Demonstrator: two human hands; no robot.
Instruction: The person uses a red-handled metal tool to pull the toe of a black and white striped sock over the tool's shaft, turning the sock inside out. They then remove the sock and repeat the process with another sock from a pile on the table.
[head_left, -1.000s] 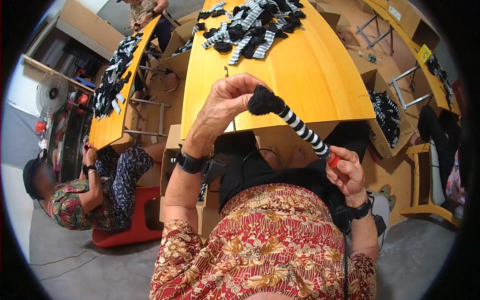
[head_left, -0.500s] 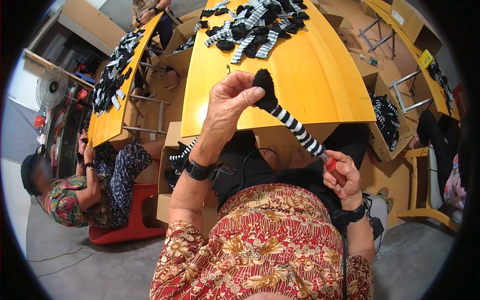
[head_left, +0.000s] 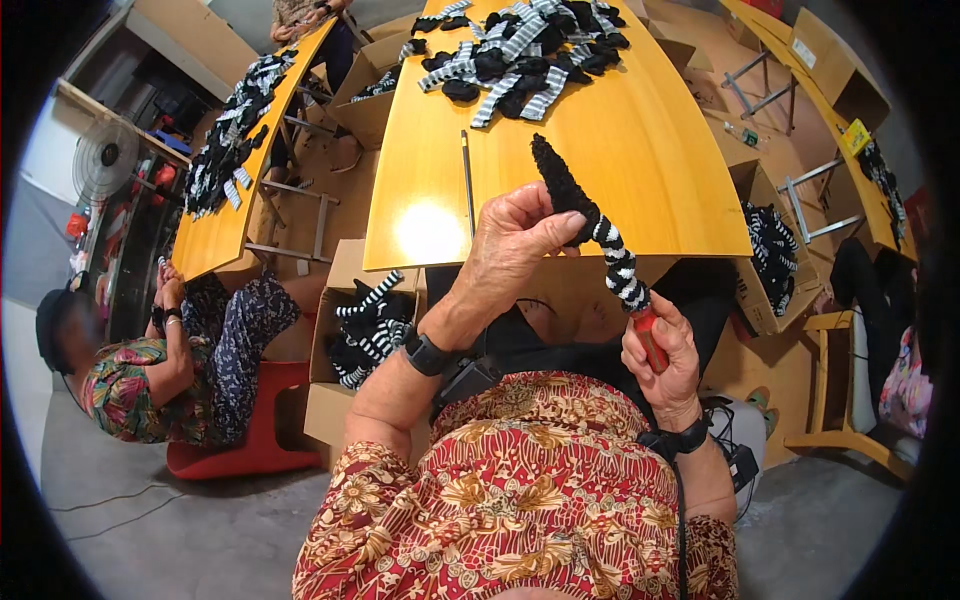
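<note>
A black sock with a black-and-white striped leg is held up between my two hands, in front of the table's near edge. My left hand pinches its fuzzy black part between thumb and fingers, with the black tip pointing up and away. The striped leg is bunched in folds and slants down to my right hand. That hand is wrapped round the red handle of a tool. The sock's lower end covers the tool's shaft, so its kind is hidden.
On the yellow table lie a heap of striped socks and a thin dark rod. Cardboard boxes of socks stand left and right. A person sits at the left table.
My left hand has moved down and toward the right hand. The striped leg, stretched straight before, is now bunched up in folds. The dark rod shows more fully on the table.
</note>
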